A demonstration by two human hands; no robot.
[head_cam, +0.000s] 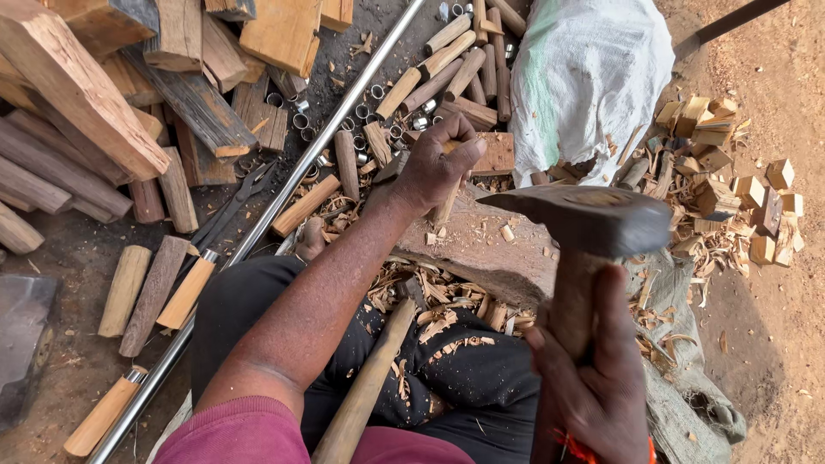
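From the head camera I see my right hand (593, 378) clamped around the handle of a raised hammer (589, 219). At its ten o'clock, my left hand (436, 167) grips a wooden peg (447, 199) upright on the block (481, 249), fingers closed tight. A crooked blow could, I judge, catch those fingers (460, 159), or the peg could split and slip.

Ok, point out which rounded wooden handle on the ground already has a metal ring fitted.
The pale handle at bottom left beside the steel rod; a metal ring caps its upper end.
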